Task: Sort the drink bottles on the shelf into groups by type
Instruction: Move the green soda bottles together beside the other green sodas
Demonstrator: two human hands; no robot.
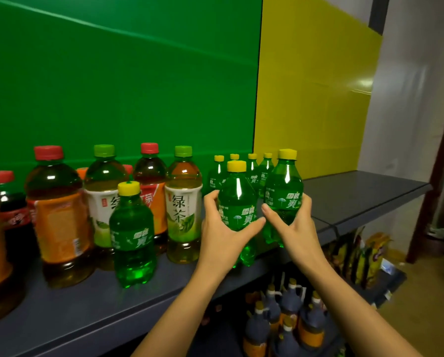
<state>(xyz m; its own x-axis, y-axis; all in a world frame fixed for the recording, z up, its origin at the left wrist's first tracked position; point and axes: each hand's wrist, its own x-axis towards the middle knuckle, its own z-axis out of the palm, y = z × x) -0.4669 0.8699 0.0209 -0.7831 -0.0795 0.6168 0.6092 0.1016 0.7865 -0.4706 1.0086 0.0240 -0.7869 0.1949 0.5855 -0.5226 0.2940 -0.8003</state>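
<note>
My left hand (pixel 222 229) grips a small green soda bottle with a yellow cap (pixel 237 197) standing on the grey shelf (pixel 357 194). My right hand (pixel 291 222) grips a second green soda bottle (pixel 284 186) just to its right. Behind them stands a cluster of several more small green soda bottles (pixel 251 166). Another green soda bottle (pixel 132 228) stands alone further left, in front of two green tea bottles (pixel 183 202) (pixel 103 191). Orange-labelled iced tea bottles with red caps (pixel 58 215) (pixel 151 176) and a dark cola bottle (pixel 9 210) stand at the left.
Green (pixel 112 86) and yellow (pixel 313 99) back panels rise behind the shelf. The shelf's right part holds no bottles. Below, a lower shelf carries dark jugs (pixel 287 318) and snack packets (pixel 357 256). A brown post (pixel 437 181) stands at the right.
</note>
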